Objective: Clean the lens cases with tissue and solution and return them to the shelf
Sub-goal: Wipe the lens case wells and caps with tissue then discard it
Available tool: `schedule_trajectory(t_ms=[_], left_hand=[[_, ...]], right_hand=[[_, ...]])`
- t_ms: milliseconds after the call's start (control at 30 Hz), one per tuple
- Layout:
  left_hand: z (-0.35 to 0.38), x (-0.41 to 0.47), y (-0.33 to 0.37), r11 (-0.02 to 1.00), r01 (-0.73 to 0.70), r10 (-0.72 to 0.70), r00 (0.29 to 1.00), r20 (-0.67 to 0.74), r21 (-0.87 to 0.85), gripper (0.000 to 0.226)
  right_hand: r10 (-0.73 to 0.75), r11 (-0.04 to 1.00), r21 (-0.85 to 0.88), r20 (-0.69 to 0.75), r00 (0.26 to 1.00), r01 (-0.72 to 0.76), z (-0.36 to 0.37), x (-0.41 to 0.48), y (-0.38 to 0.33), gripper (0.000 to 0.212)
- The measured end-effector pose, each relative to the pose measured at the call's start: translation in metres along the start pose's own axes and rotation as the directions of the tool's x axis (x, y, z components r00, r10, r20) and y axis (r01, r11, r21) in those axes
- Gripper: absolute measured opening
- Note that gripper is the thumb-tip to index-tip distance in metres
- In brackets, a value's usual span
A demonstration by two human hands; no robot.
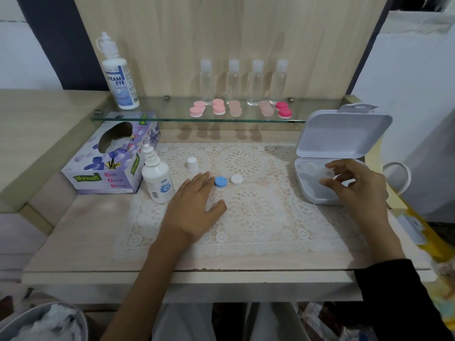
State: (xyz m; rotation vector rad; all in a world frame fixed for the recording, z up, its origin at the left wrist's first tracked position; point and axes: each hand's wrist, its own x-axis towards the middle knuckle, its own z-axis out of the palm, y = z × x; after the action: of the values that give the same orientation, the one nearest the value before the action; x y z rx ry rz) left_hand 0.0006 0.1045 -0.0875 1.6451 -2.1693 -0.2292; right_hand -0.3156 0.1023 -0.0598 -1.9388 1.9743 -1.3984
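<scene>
Head view is showing the right hand (357,185) pinching a clear lens case (327,177) between thumb and fingertips, its long axis seemingly running twelve to six, over the open white box (305,190). Whether anything else is lying in the box I cannot tell. The left hand (194,205) is lying flat on the desk (86,230), holding nothing, with a blue cap (220,181) at its one o'clock. The tissue box (110,158) is sitting at its ten o'clock, nearer this hand. The shelf (172,116), at twelve, is carrying pink cases (219,107).
</scene>
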Motion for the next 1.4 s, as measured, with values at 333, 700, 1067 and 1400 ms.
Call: schedule_trajectory(t_ms=[333,700,1067,1400], left_hand=[[0.002,0.001,-0.002,1.000,-0.001,0.001,1.000,0.003,-0.023,0.092],[0.003,0.001,-0.003,1.000,-0.001,0.001,1.000,0.001,-0.023,0.091],[0.003,0.001,-0.002,1.000,-0.005,0.005,1.000,0.001,-0.006,0.092],[-0.007,-0.007,0.007,0.995,-0.033,0.019,0.989,-0.145,-0.091,0.084]], right_hand=[[-0.014,0.950,0.313,0.018,1.000,0.008,0.017,-0.011,-0.043,0.019],[-0.100,0.981,0.192,0.418,0.903,0.020,0.084,-0.035,-0.079,0.025],[-0.149,0.988,0.100,0.398,0.905,0.118,0.085,-0.042,-0.083,0.037],[-0.073,0.997,0.066,0.482,0.873,0.047,0.079,-0.047,-0.087,0.070]])
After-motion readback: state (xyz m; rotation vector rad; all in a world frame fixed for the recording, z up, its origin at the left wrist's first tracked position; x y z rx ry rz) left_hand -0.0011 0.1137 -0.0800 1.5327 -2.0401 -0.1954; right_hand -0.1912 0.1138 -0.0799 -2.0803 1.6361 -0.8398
